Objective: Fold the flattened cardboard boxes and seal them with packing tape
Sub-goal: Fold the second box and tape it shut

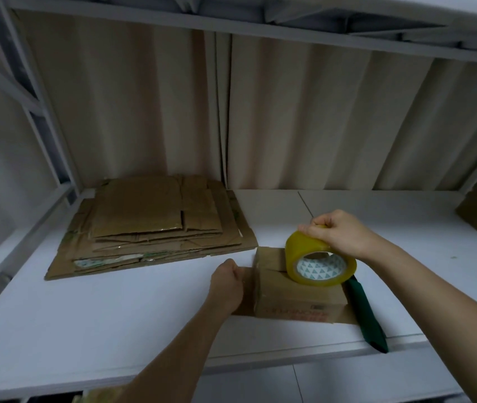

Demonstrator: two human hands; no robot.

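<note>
Tape drawn across the folded box seam.

Right hand [339, 234] fingers curled over the tape roll [320, 258], which stood on the small box [295, 295]; left hand [227, 282] pinched the tape end at the box's left side. Cardboard judged light, stiff; brace it by its edges. Both forearms reached forward over the shelf [115, 315].

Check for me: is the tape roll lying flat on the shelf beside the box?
No, the right hand grips the tape roll on edge on top of the small box.

Two bare forearms, no sleeves, left grip [227, 283], right grip [339, 234]
</note>
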